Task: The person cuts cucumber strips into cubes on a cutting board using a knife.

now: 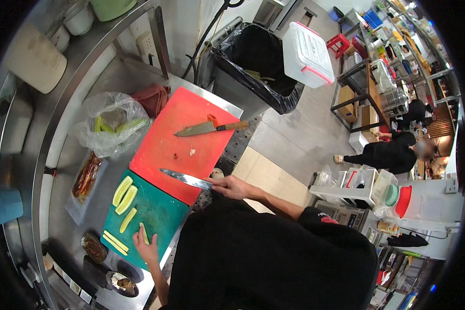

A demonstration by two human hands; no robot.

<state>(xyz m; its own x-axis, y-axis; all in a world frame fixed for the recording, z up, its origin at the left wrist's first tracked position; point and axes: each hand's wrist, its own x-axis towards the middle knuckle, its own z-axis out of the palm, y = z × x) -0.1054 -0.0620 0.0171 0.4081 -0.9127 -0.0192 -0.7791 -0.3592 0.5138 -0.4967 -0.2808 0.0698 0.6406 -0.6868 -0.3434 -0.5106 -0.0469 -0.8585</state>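
Note:
My right hand [232, 187] grips a kitchen knife [186, 178], its blade lying over the lower part of the red cutting board [159, 149]. On the green cutting board [159, 205], the fingers of my left hand [145, 248] touch a pale green cucumber-like strip [144, 232]. Wider cut pieces [126, 199] and a shorter piece [128, 220] lie above that hand, with thin strips [115, 243] to its left. A second knife with a wooden handle [232, 126] rests on the red board near an orange-red smear.
A clear plastic bag [112, 124] holding green pieces and a dark red cloth [151, 100] sit left of the red board. Beyond the boards stands a black-lined bin [248, 58]. A tray of reddish food [87, 178] and small bowls [122, 284] are on the steel counter. People stand farther right.

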